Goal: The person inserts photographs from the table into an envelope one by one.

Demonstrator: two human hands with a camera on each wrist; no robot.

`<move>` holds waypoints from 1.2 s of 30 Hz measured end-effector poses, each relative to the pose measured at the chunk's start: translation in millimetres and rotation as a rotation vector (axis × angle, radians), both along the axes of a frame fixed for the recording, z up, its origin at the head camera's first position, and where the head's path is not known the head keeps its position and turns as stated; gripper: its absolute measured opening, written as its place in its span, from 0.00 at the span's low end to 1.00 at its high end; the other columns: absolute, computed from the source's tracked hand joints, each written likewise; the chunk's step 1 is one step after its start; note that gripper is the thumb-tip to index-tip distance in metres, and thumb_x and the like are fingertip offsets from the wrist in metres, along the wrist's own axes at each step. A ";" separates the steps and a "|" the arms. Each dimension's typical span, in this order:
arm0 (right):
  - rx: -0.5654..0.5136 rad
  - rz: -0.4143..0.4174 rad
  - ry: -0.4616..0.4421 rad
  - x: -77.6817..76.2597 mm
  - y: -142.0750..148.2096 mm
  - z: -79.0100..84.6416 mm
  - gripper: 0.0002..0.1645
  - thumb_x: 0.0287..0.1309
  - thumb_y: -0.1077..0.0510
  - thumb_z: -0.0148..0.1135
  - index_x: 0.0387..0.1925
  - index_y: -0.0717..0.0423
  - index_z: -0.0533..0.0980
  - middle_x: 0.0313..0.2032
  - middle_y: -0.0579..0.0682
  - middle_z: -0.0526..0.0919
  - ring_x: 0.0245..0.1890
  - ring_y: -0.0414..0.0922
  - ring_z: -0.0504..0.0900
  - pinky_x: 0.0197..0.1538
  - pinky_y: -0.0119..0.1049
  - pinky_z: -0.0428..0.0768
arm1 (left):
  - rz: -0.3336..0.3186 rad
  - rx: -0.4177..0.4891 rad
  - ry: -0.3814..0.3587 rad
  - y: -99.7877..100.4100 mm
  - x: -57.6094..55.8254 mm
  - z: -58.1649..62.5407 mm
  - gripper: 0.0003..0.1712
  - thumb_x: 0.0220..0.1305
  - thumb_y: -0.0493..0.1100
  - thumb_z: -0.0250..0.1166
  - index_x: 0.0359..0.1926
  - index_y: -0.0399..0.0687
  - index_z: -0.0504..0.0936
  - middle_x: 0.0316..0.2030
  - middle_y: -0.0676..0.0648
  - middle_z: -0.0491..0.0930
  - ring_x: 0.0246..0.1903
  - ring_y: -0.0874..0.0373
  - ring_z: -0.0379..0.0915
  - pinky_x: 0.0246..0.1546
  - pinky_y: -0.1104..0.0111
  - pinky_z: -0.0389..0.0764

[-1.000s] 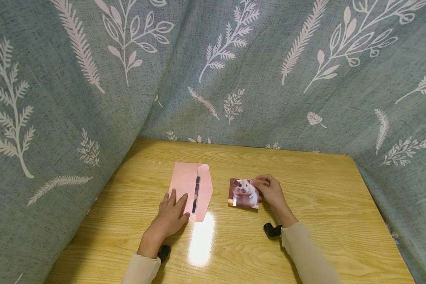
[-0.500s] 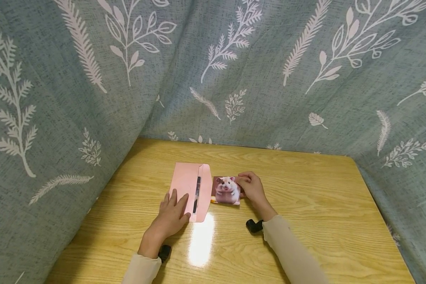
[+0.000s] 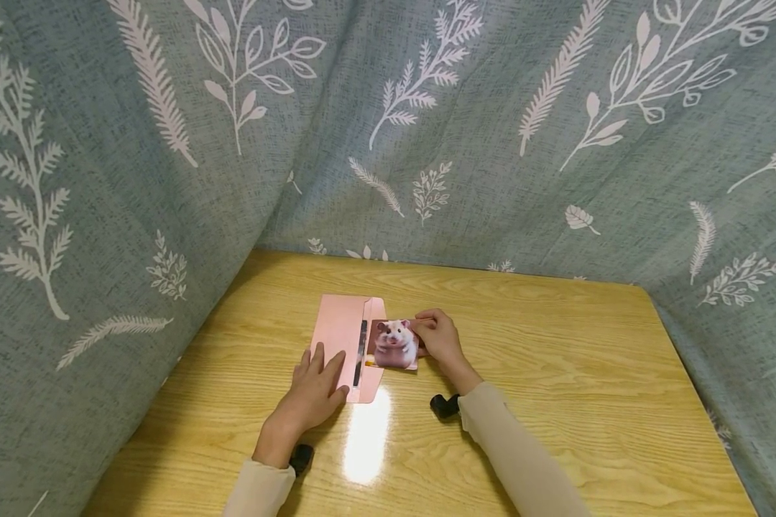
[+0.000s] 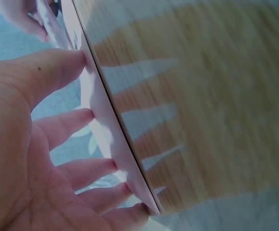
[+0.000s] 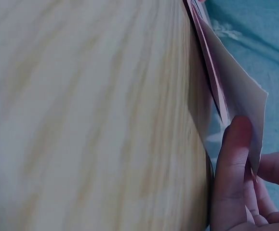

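A pink envelope (image 3: pixel 338 319) lies flat on the wooden table, its flap folded out to the right. Something dark shows in its slot-like opening. My left hand (image 3: pixel 312 388) rests on the envelope's near left part with fingers spread; in the left wrist view the fingertips (image 4: pixel 111 165) touch its surface. With thumb and fingers my right hand (image 3: pixel 442 345) pinches the right edge of a photo card (image 3: pixel 394 346) printed with a hamster. The card's left edge is over the flap, close to the opening. In the right wrist view the card (image 5: pixel 247 103) is tilted up from the table.
The wooden table (image 3: pixel 556 345) reaches out to both sides, with a bright glare spot in front of the envelope. Blue-green leaf-patterned cloth (image 3: pixel 465 179) hangs behind the table and along its sides. A black wrist camera (image 3: pixel 444 407) sits under the right wrist.
My right hand has moved left with the hamster card, from bare table right of the envelope to over its flap. The left hand has stayed on the envelope.
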State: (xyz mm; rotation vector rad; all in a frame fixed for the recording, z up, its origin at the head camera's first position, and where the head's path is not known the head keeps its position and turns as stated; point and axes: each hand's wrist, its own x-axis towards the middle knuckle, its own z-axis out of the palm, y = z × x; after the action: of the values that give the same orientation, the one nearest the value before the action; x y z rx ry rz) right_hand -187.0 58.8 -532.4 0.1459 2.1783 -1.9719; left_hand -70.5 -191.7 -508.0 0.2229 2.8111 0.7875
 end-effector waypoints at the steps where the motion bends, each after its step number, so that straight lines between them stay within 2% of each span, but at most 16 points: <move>1: 0.001 0.001 0.002 0.2 -2.0 0.3 0.14 0.66 0.64 0.62 0.51 0.67 0.75 0.36 0.56 0.85 0.19 0.42 0.79 0.19 0.34 0.80 | -0.002 0.000 0.000 -0.1 -0.1 -0.2 0.37 0.71 0.46 0.62 0.75 0.41 0.61 0.74 0.23 0.42 0.72 0.26 0.32 0.67 0.33 0.44; 28: 0.031 0.025 0.002 4.0 -39.2 -1.4 0.13 0.65 0.64 0.63 0.48 0.64 0.74 0.36 0.55 0.84 0.20 0.41 0.79 0.19 0.35 0.81 | 0.006 0.000 0.000 -0.9 -0.5 -4.2 0.37 0.70 0.47 0.63 0.75 0.42 0.62 0.74 0.24 0.43 0.73 0.26 0.32 0.67 0.35 0.44; 36: 0.036 0.022 0.027 5.7 -48.8 -2.1 0.12 0.62 0.65 0.65 0.45 0.65 0.75 0.36 0.56 0.85 0.22 0.41 0.80 0.19 0.37 0.81 | -0.007 -0.005 0.048 -1.3 -0.7 -3.0 0.35 0.69 0.44 0.64 0.72 0.40 0.65 0.71 0.20 0.47 0.71 0.22 0.37 0.65 0.32 0.47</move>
State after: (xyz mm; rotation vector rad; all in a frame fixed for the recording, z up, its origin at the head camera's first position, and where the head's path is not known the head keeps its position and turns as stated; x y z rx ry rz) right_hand -181.3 10.0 -534.5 0.1003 2.2235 -1.9350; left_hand -71.1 -193.0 -511.1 0.2543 2.8550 0.7837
